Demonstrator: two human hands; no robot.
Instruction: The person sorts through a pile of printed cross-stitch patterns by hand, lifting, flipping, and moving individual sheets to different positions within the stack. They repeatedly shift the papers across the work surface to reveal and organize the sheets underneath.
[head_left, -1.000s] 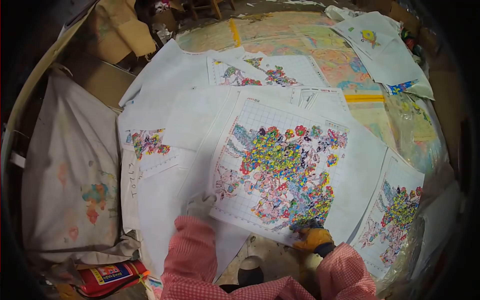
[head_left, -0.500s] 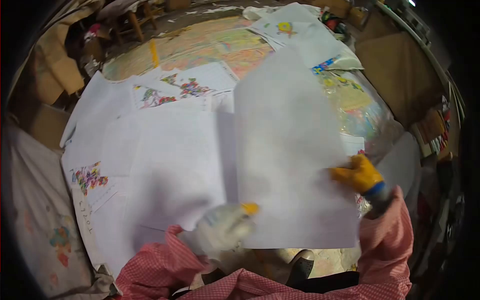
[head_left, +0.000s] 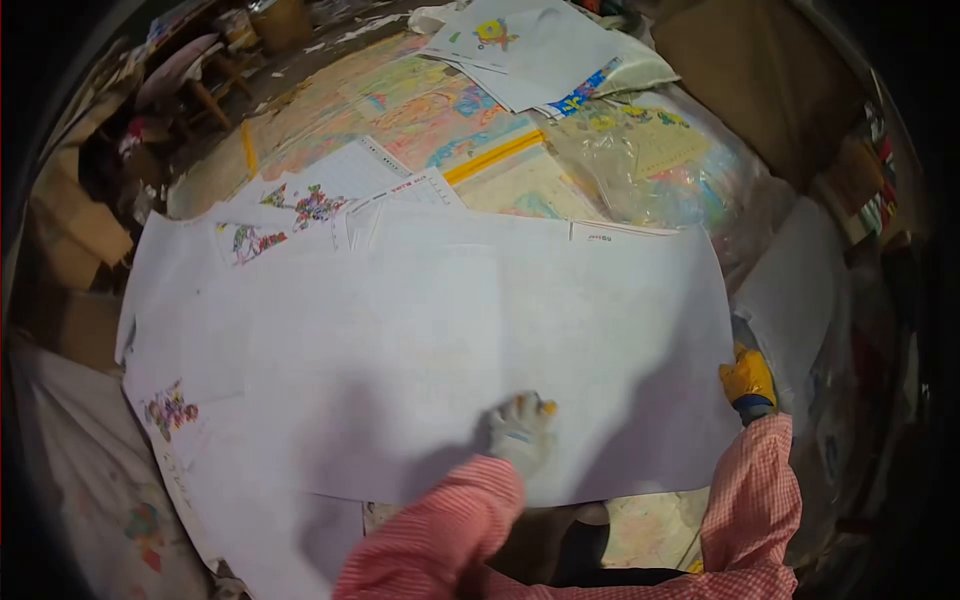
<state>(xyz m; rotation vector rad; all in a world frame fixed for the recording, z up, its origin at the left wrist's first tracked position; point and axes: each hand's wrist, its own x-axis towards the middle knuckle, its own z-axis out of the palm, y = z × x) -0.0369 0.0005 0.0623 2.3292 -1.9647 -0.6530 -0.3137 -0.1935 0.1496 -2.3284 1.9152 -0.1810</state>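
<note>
A large white paper sheet [head_left: 610, 330] lies spread across the work surface, its right part over the near right side. My left hand [head_left: 522, 430], in a pale glove with a yellow fingertip, rests on the sheet near its front edge, fingers apart. At the sheet's right edge is my right hand [head_left: 748, 378], in a yellow glove with a blue cuff. Its fingers are closed at that edge, the fingertips partly hidden. Colourful printed figures [head_left: 172, 410] show at the left, and more printed sheets [head_left: 300, 215] stick out beyond the far edge.
Behind the paper is a surface with faded coloured patterns [head_left: 400, 100]. Further printed sheets [head_left: 530, 45] are stacked at the back right, beside clear plastic wrapping [head_left: 640, 160]. Brown cardboard [head_left: 755, 80] stands at the right, stained cloth [head_left: 90, 450] hangs at the left, and a wooden stool [head_left: 210, 90] is farther back.
The raised right part of the sheet has come down and now lies flat. My right hand moved outward to the right with its edge; my left hand moved right onto the paper.
</note>
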